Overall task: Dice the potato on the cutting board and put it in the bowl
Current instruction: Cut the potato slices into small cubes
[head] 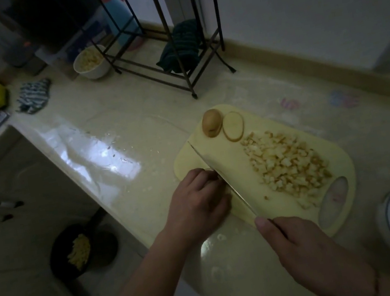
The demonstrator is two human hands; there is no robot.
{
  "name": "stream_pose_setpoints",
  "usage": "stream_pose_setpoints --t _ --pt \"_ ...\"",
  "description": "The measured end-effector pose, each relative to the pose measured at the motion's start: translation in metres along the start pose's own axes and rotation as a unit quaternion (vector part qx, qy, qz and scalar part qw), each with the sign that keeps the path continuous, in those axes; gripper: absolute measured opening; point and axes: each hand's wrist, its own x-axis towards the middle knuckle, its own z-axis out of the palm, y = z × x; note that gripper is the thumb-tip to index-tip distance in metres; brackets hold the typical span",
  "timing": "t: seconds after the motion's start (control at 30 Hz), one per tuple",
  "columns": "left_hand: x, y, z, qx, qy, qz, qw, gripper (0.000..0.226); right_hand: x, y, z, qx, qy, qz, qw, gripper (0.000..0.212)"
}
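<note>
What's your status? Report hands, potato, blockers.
Right hand grips knife; left hand curled beside the blade, contents hidden. Dice piled on board, potato end uncut. Bowl far, path open.

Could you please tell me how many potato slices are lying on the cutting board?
1: a round slice beside the potato end, at the cutting board's far edge. The left hand may hide more.

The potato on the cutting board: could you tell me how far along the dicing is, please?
Done: a large pile of diced potato lies on the cutting board. In hand: the right hand holds the knife beside the left hand. Left: the potato end, a slice, and moving everything to the bowl.
</note>
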Motion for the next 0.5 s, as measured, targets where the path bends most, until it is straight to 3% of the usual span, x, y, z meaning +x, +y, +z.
stream_pose_setpoints --t 0.33,0.5 --pt "-0.0064 0.0016 0.0068 -0.001 0.011 -0.023 1.0 0.027 -0.0039 -0.0036 0.0062 -0.004 0.025 0.006 1.0 0.052" --pt "-0.0025 0.0008 0.0012 0.0 0.004 -0.007 1.0 0.025 -0.0044 -0.0004 0.0033 0.002 0.002 0.016 1.0 0.054"
